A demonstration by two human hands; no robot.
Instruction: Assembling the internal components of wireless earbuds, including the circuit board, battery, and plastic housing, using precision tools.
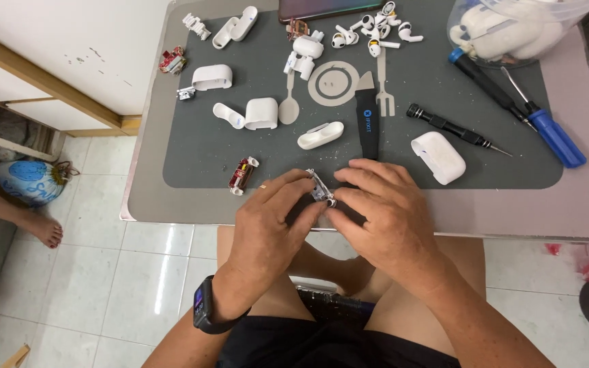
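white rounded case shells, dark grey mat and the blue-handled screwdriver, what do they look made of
White rounded case shells: likely glossy moulded plastic, smooth with soft highlights. Dark grey mat: probably matte rubber or silicone, flat and without glare. Blue-handled screwdriver: handle looks plastic, the thin shiny shaft metal.

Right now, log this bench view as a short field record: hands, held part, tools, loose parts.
Left hand: pinching a small metal part
Right hand: pinching the same part from the other side
Surface: grey work mat on a table
Tools: black pry tool, black screwdriver, blue screwdriver
Loose parts: white case shells, earbuds
Container: clear plastic bag of white parts
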